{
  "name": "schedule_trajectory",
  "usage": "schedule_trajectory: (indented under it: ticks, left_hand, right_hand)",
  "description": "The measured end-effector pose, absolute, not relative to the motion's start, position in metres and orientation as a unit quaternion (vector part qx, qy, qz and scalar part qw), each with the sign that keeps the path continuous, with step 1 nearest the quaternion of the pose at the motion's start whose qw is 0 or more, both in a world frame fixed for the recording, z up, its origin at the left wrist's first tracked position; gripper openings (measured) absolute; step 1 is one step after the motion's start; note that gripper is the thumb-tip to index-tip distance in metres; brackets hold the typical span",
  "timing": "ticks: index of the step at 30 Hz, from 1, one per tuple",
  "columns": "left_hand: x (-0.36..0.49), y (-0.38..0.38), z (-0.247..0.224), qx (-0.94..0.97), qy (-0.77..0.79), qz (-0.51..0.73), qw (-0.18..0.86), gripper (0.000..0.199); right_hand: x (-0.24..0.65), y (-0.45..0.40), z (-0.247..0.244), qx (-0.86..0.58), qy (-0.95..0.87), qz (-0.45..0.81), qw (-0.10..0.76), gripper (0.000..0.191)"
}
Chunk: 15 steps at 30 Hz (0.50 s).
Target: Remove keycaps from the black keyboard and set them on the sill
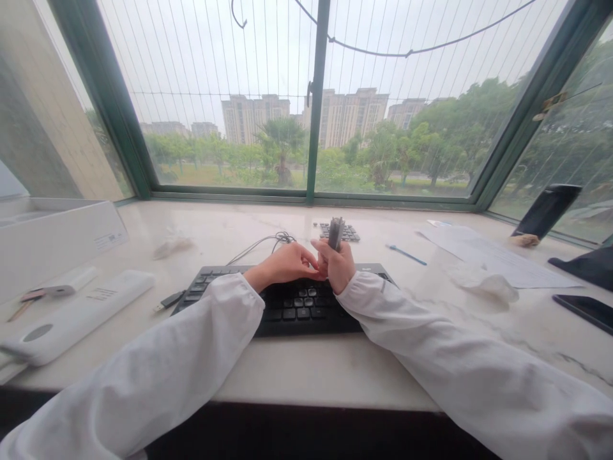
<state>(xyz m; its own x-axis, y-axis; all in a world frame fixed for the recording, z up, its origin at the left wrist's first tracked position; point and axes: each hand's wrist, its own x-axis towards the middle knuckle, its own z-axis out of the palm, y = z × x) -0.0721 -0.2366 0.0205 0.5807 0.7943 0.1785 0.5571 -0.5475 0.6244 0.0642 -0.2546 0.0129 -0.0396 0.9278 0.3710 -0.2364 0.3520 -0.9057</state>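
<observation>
A black keyboard (297, 313) lies across the sill in front of me, with some spots among its middle keys looking bare of caps. Over its upper middle, my right hand (339, 265) is wrapped round a dark grey handheld tool (336, 233) that sticks up from the fist; its exact kind is unclear. My left hand (290, 263) meets it from the left, thumb and fingers pinched together at the right hand's fingers. Whatever is in that pinch is hidden. Just behind the hands are several loose dark keycaps (352, 234), grouped in rows.
A blue pen (406, 255), paper sheets (493, 255) and crumpled tissue (488, 284) lie to the right, with a phone (587, 311) farther out. On the left are a white box (62, 239), a long white device (81, 313) and a USB plug (170, 301). A cable (253, 245) curls behind the keyboard.
</observation>
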Motion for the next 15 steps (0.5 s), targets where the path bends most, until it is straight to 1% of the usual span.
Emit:
schedule_trajectory:
  ticks: [5,11,15]
  left_hand:
    - [-0.0717,-0.2360,0.0205,0.849,0.397,0.226,0.265,0.040]
    - [-0.0711,-0.2346,0.0194,0.842,0.405,0.244,0.259,0.035]
    - [-0.0705,-0.2366,0.0212,0.840,0.401,0.250,0.265,0.030]
  right_hand:
    - [0.0656,-0.2525,0.0084,-0.314,-0.580,0.439,0.610,0.041]
    - [0.0660,-0.2508,0.0032,-0.320,-0.613,0.408,0.596,0.036]
    - [0.0659,-0.2513,0.0041,-0.325,-0.613,0.401,0.598,0.037]
